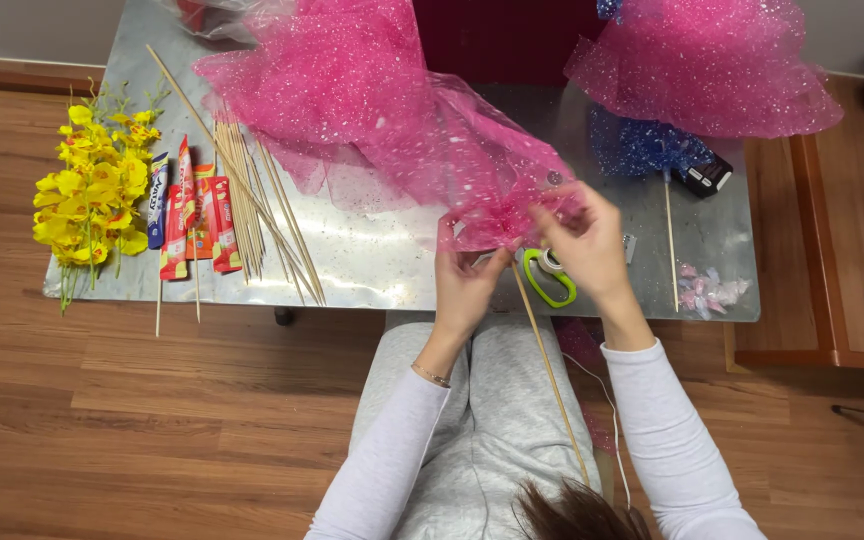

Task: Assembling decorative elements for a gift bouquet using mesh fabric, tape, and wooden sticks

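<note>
A big piece of glittery pink tulle (382, 110) spreads over the grey metal table (382, 262). My left hand (467, 280) pinches its gathered lower end (497, 228) from the left. My right hand (587, 245) grips the same gathered end from the right, fingers curled into the fabric. A thin wooden stick (550, 370) runs down from the gathered tulle toward my lap. A green tape dispenser (549, 277) lies on the table just under my right hand.
Yellow artificial flowers (92, 190) lie at the table's left end, beside red snack packets (197, 215) and a pile of wooden skewers (252, 210). A second pink tulle bundle (702, 65) over blue tulle (642, 145) on a stick sits at the right, near a black object (704, 176) and small wrapped candies (707, 290).
</note>
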